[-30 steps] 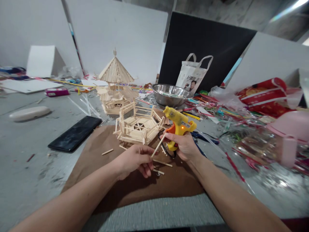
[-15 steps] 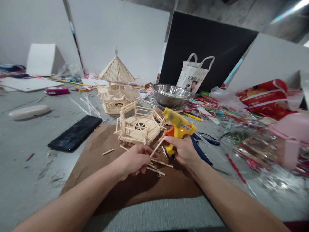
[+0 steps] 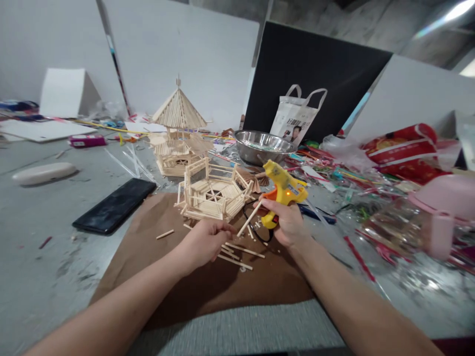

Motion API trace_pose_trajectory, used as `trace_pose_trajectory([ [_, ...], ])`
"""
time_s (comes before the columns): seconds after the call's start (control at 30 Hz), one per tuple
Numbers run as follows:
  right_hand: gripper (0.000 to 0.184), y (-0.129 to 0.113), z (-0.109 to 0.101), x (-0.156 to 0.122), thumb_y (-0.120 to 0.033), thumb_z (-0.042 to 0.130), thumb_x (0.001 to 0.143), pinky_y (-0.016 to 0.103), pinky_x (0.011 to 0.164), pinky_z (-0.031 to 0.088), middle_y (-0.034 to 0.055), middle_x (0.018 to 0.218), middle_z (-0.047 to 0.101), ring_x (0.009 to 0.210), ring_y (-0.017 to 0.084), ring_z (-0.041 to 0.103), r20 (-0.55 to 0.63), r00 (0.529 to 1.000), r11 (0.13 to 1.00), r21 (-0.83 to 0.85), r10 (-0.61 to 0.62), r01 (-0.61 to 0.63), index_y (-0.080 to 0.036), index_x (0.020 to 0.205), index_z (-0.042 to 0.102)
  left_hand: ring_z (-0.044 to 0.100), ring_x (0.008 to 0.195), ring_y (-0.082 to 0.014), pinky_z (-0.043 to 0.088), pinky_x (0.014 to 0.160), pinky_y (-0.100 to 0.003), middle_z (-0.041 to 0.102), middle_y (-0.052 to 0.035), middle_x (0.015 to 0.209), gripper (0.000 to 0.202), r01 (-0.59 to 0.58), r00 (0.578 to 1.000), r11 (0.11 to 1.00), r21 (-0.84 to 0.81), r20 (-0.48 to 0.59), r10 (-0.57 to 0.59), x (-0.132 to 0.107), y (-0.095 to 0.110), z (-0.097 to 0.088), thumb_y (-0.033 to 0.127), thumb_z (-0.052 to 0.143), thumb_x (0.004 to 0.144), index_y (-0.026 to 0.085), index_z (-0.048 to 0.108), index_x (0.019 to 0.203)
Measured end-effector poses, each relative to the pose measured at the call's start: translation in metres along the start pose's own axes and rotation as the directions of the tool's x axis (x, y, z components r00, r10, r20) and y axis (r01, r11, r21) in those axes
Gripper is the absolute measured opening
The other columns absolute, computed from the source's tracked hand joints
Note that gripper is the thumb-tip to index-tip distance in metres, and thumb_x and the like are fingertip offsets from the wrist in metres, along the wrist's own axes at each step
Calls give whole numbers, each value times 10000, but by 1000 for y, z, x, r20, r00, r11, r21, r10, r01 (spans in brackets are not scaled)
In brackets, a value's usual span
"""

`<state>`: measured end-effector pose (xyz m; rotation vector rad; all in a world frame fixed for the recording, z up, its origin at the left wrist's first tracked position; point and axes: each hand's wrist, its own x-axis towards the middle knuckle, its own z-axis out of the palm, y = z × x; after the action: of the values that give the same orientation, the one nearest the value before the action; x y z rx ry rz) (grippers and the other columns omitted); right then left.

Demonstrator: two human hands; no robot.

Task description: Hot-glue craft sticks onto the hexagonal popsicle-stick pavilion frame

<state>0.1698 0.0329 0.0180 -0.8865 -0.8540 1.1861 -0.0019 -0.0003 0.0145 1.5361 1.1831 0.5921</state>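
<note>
My right hand grips a yellow hot glue gun with an orange trigger and a lit orange light. A thin wooden stick is pinched at its upper end by the same hand, slanting down to the left. My left hand hovers left of that stick, apart from it, fingers curled together; whether something small is in them is hidden. Behind my hands sits a hexagonal stick frame with railings. Several loose sticks lie on the brown paper below.
A stick-built pavilion with a pointed roof stands behind the frame. A black phone lies left. Further back are a steel bowl and a tote bag. Pliers, straws and a pink-lidded jug crowd the right.
My left hand has let go of the stick and drawn slightly apart from it. My right hand has shifted a little right, carrying the glue gun and the stick.
</note>
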Motion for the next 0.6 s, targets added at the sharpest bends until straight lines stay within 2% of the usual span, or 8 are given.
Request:
trace_pose_trajectory([
  [0.13, 159, 2, 5, -9, -141, 679, 508, 214, 491, 487, -20, 559, 612, 500, 114, 587, 92, 992, 994, -65, 90, -85, -139, 641, 592, 353, 434, -57, 266, 420, -171, 437, 39, 463, 311, -151, 986, 989, 7, -70, 151, -2, 0, 0, 357, 416, 733, 117, 597, 654],
  [0.27, 164, 2, 11, -18, -149, 682, 508, 217, 487, 478, -14, 574, 617, 515, 121, 588, 151, 977, 985, -104, 153, -138, -146, 644, 590, 367, 465, -59, 285, 444, -173, 493, 32, 545, 283, -157, 988, 985, -67, -13, 156, -1, -1, 3, 351, 485, 703, 119, 605, 812],
  [0.37, 158, 6, 13, -23, -150, 676, 519, 214, 496, 471, -15, 568, 610, 506, 111, 574, 173, 968, 978, -135, 181, -159, -144, 649, 587, 383, 499, -66, 299, 471, -178, 512, 17, 584, 246, -147, 988, 983, -111, 33, 152, 0, -4, 7, 315, 513, 683, 109, 599, 786],
  [0.47, 161, 8, 12, -23, -160, 668, 544, 221, 506, 470, -10, 612, 613, 521, 109, 571, 205, 967, 981, -153, 154, -123, -149, 683, 588, 379, 505, -71, 301, 485, -186, 486, 24, 562, 223, -163, 986, 984, -76, 25, 165, 1, -6, 7, 315, 499, 690, 115, 591, 722],
  [0.6, 219, 0, 3, -13, -200, 639, 613, 216, 468, 446, 13, 818, 619, 513, 91, 562, 263, 963, 981, -195, 65, -13, -179, 823, 580, 375, 510, -69, 300, 492, -188, 457, 36, 551, 206, -218, 974, 976, -28, -73, 215, 0, -5, 2, 316, 483, 706, 130, 569, 687],
])
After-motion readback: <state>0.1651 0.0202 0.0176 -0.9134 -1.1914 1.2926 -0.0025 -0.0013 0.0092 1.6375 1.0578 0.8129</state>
